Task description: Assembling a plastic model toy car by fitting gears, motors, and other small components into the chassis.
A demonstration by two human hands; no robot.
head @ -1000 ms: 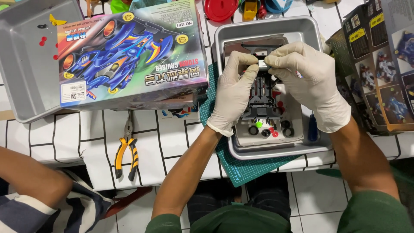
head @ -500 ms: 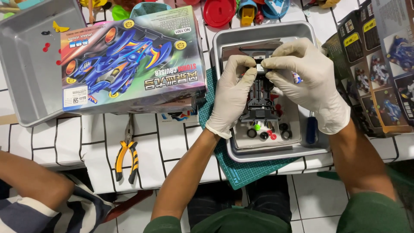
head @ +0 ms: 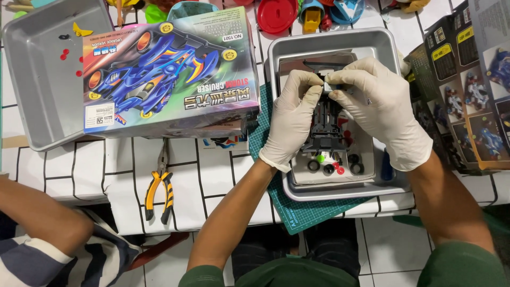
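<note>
Head view: left hand [head: 291, 119] and right hand [head: 380, 109] pinch a small part [head: 332, 86] onto the toy car frame [head: 326, 125] (gloved, over a tray [head: 276, 58]); seating it needs steady pressure.

We saw yellow-handled pliers [head: 159, 186] at seven o'clock, a model-car box [head: 167, 74] at ten, a red lid [head: 277, 15] at twelve.

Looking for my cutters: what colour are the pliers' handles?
Yellow and black; the pliers show clearly in the head view.
</note>
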